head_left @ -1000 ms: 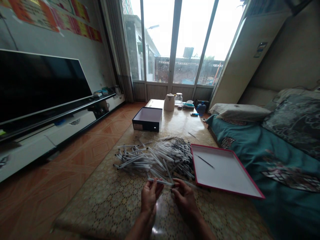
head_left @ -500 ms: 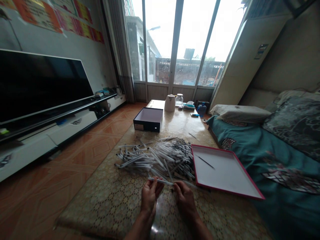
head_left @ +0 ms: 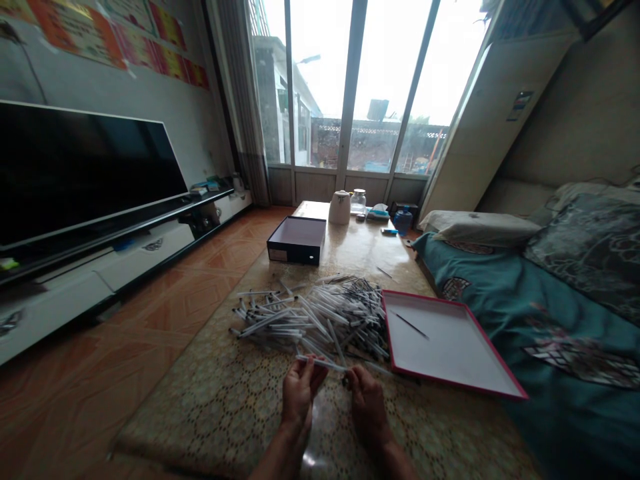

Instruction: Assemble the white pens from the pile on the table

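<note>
Left hand: Thumb and fingers of the left hand (head_left: 299, 393) pinch one white tube (head_left: 323, 364), leaving no gap around it.
Right hand: The right hand (head_left: 367, 400) is drawn in at the tube's other end, fingers curled; whether they grip it, or the small dark bit (head_left: 345, 382) beside them, cannot be told from here.
Tube in play: It lies almost level across the gap between the two hands, just on the wearer's side of the heap.
Slip risk: So thin a tube could roll or twist out of the pinch if pushed off its line from one end.
Heap: A tangle of white tubes (head_left: 305, 313), many dark-tipped, spreads over the patterned worktop (head_left: 210, 407); a knuckle brushing its near side could send loose ones rolling.
Red-rimmed tray: Touching or just beside the heap, the shallow tray (head_left: 465, 347) holds one dark rod (head_left: 411, 325). Its far corner seems to jut past the worktop's edge, so an elbow might tip it.
Beyond: A dark open box (head_left: 300, 255) and, farther off, a pale kettle (head_left: 340, 208).
</note>
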Motion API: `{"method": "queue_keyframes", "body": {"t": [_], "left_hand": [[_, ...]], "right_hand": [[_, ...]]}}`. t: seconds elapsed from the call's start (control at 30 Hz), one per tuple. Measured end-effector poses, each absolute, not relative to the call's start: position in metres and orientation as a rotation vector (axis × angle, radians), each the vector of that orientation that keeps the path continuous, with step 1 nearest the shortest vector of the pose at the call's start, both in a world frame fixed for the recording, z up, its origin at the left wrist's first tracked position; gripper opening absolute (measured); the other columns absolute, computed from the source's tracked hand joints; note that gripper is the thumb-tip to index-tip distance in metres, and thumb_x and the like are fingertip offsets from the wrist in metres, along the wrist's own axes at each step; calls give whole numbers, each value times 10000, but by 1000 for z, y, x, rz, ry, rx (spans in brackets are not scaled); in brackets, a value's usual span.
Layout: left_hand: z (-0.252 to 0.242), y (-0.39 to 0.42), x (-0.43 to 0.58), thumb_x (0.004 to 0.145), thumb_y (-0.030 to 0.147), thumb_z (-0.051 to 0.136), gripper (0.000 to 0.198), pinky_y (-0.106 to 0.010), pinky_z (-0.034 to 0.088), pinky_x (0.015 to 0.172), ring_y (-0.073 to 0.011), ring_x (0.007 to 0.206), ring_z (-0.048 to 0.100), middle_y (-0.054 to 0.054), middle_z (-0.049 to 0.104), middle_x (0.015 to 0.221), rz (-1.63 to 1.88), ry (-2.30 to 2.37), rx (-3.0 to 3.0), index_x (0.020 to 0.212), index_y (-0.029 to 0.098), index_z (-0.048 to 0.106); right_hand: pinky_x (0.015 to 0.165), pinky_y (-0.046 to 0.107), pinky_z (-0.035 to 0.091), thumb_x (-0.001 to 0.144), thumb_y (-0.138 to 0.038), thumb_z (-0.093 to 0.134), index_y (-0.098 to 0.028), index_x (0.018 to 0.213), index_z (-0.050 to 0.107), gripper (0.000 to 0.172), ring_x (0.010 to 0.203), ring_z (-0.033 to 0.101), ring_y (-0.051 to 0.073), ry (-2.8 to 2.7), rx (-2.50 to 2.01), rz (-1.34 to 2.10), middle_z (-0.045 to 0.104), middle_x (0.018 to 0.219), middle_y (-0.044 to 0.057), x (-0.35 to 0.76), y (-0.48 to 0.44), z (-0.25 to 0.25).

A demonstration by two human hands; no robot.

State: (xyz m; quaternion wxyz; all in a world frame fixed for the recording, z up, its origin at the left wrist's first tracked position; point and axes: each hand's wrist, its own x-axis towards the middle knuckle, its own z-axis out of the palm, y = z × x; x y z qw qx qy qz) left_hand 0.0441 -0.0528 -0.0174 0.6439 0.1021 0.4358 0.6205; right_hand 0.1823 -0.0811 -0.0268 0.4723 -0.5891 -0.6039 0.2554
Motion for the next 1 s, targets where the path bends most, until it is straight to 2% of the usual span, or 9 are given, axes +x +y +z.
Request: {"method": "queue_keyframes", "body": {"t": [0.07,0.13,0.3,0.47,0.5,0.57,0.67,0.83,1.0], "left_hand": [[-17,-53,44,750,104,613,68,-287,554,667,-170,687,679,-79,698,741,1419,990,237,798,126,571],[-16,-53,44,746,108,618,68,-282,551,668,-168,683,678,-79,698,736,1425,983,241,793,125,572],[-13,-54,44,724,114,643,94,-280,553,662,-174,686,679,-77,699,730,1415,978,231,789,126,577],[-12,-55,44,733,111,634,83,-286,554,679,-170,693,680,-74,700,744,1420,973,237,787,127,572],[-13,-55,44,736,111,631,85,-287,554,681,-167,694,680,-74,701,748,1422,972,239,794,128,571],[-15,-55,44,739,111,628,88,-288,554,679,-167,697,679,-74,702,751,1423,971,243,803,129,570],[-17,-55,44,739,111,628,87,-286,555,668,-170,700,680,-76,701,757,1418,971,251,802,128,570],[-17,-55,46,737,112,631,87,-278,553,653,-166,672,678,-76,697,730,1424,986,239,801,122,573],[-18,-54,47,726,134,645,87,-284,552,623,-170,638,674,-83,695,710,1430,1027,220,767,123,570]], "right_hand": [[581,225,403,860,-400,436,-179,851,593,271,617,555,151,-1450,-1401,644,606,689,20,182,-82,-25],[590,229,418,845,-402,463,-168,978,581,293,628,567,155,-1432,-1386,661,617,711,22,182,-82,-24],[564,225,392,884,-412,373,-193,660,579,375,577,528,144,-1464,-1418,614,573,609,12,181,-82,-24],[605,235,428,840,-447,455,-169,1016,587,355,645,577,165,-1411,-1382,689,633,744,34,182,-82,-22],[604,234,426,846,-445,444,-171,1003,593,349,639,578,164,-1418,-1395,697,632,733,32,182,-82,-21],[588,227,407,874,-433,392,-186,825,616,337,602,562,153,-1451,-1428,681,609,662,19,181,-83,-20],[563,217,383,893,-422,357,-197,650,560,388,556,543,137,-1471,-1441,642,566,580,-1,181,-84,-21],[459,209,385,873,-453,397,-177,846,599,343,415,515,107,-1381,-1407,797,617,639,1,181,-85,-27],[434,207,401,835,-454,471,-161,870,634,337,406,517,103,-1310,-1363,832,649,683,29,181,-86,-26]]}}
